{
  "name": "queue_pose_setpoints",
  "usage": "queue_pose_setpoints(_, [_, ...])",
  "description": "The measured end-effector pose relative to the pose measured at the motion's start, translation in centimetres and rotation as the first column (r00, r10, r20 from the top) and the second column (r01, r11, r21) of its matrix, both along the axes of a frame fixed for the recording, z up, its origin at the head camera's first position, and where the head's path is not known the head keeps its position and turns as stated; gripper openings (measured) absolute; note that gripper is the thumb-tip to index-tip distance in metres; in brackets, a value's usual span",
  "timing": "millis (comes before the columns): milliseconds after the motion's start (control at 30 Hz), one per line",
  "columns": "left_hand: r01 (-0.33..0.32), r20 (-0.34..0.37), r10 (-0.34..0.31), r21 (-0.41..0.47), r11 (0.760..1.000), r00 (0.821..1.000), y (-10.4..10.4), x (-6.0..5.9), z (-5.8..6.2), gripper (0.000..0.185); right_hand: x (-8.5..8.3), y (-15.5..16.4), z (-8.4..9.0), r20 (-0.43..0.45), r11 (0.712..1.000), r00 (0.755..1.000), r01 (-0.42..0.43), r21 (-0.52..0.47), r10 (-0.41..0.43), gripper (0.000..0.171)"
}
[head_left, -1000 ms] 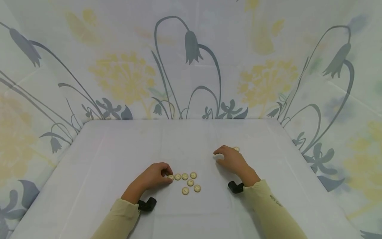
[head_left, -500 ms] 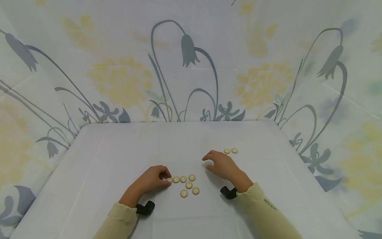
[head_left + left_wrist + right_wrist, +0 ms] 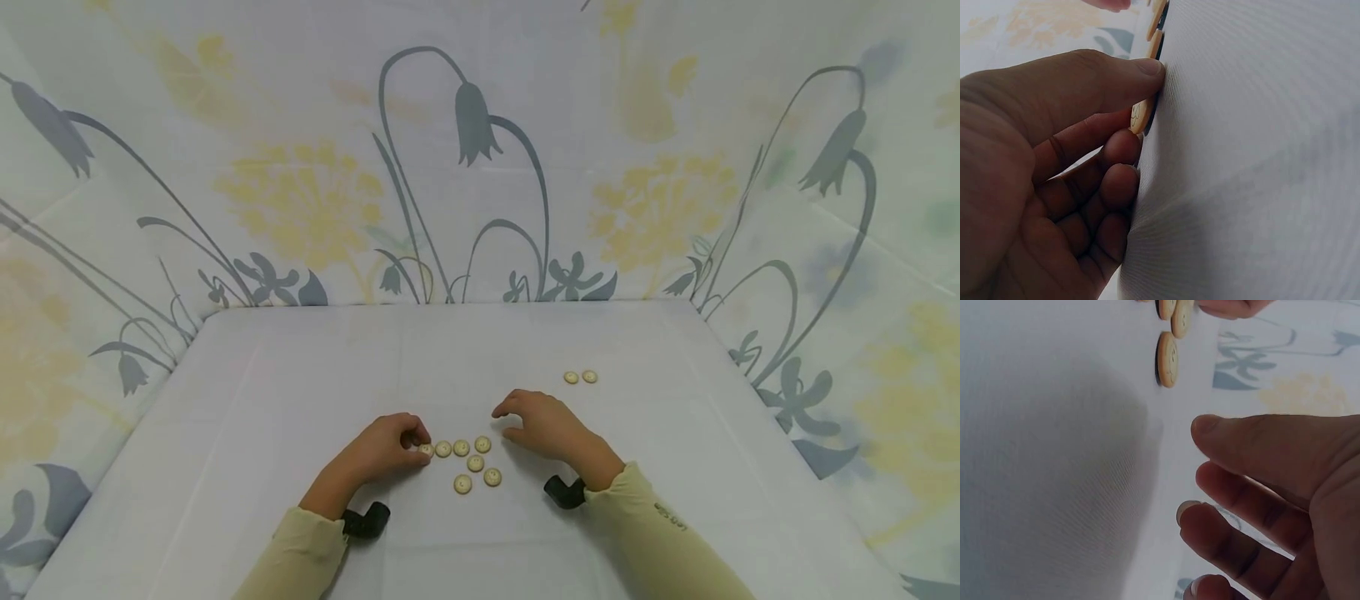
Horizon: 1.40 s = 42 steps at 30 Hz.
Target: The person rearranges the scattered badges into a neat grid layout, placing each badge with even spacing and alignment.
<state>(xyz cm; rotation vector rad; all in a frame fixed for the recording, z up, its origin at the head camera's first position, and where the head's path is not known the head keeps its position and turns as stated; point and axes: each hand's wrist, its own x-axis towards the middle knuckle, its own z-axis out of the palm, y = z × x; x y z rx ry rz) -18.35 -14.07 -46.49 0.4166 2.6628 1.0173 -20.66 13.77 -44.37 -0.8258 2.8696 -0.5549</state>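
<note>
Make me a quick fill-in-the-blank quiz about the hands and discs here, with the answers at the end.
The ____ hand pinches a round, cream-coloured, wooden-looking disc. The other hand holds ____. Beyond it, ____ matching discs lie apart from the main cluster. The head view shows ____ discs in all.
Missing words: left; nothing; two; nine.

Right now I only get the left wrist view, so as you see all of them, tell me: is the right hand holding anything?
Observer: No, the right hand holds nothing; the right wrist view shows its thumb and fingertips apart.
Operator: How many are in the group by the left hand?
Observer: Seven buttons in the head view, counting the one it pinches.
Operator: Any lying elsewhere?
Observer: Yes, two more buttons, up and to the right of the right hand in the head view.
</note>
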Motion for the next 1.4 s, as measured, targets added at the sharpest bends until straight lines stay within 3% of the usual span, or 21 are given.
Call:
queue_pose_setpoints(567, [-0.012,0.008,0.012,-0.009,1.0,1.0,0.1,0.1,0.1,0.017,0.9,-2.1,-0.4,0.047,0.995,0.994,-0.098,0.014,0.097,0.023])
queue_pose_setpoints(1400, [-0.009,0.009,0.009,-0.004,1.0,1.0,0.2,0.0,0.5,0.017,0.8,-2.5,-0.4,-0.026,0.98,0.983,-0.179,0.084,0.182,0.021])
